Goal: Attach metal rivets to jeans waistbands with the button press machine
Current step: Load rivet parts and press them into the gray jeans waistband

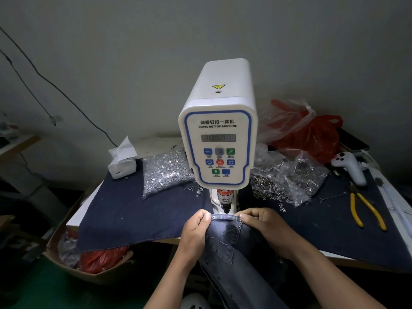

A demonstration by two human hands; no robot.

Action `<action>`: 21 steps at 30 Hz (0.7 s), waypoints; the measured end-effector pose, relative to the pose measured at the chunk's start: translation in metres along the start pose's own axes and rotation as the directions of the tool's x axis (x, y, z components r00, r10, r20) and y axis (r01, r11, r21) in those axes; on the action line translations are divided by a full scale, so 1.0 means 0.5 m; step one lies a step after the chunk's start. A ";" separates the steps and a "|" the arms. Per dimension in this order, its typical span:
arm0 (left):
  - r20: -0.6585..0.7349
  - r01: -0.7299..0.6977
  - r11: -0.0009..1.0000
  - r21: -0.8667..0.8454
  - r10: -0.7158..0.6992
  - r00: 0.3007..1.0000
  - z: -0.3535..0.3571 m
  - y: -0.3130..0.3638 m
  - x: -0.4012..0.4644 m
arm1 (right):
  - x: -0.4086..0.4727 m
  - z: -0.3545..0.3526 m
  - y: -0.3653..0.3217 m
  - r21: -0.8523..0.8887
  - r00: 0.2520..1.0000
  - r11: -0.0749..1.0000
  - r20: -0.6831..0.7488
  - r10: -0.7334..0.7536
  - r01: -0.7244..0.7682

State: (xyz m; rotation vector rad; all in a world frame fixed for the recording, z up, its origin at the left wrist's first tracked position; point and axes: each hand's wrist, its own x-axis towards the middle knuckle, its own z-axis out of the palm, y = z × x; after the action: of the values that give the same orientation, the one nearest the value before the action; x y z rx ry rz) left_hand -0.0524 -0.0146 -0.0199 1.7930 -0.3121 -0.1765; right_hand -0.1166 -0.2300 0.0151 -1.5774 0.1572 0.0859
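A white servo button machine [219, 130] stands on the table, its black punch tip [225, 210] just above a jeans waistband [226, 217]. A small metal rivet [214, 217] sits at the band's left end. My left hand [197, 224] pinches the waistband's left end and my right hand [259, 221] pinches its right end, holding the band stretched in front of the punch. The rest of the grey-blue jeans [231, 248] hangs down between my forearms.
Clear bags of silver rivets [165, 170] and ring parts [287, 181] flank the machine on a dark denim cloth [133, 215]. Yellow pliers [365, 210], a white controller [350, 168], red plastic bags [312, 134] and a tissue box [122, 161] lie around. A cardboard box [73, 259] sits lower left.
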 end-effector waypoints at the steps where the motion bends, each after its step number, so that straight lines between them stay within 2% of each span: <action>1: 0.005 0.003 1.000 0.004 -0.003 1.000 0.000 -0.003 0.001 | 0.001 0.000 0.003 0.016 1.000 1.000 -0.002 0.000 0.000; 12: 0.019 0.030 0.999 -0.037 -0.029 0.999 0.003 0.006 -0.005 | 0.004 0.004 0.023 0.173 0.999 0.985 -0.032 -0.007 0.013; 21: 0.026 0.039 0.995 -0.093 -0.037 0.999 0.007 0.007 -0.004 | 0.004 0.008 0.022 0.178 0.996 0.984 -0.085 0.003 0.012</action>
State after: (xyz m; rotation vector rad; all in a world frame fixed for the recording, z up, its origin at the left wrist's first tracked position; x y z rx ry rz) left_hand -0.0559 -0.0179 -0.0175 1.7062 -0.2832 -0.2365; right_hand -0.1160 -0.2260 0.0038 -1.4032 0.2217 0.0012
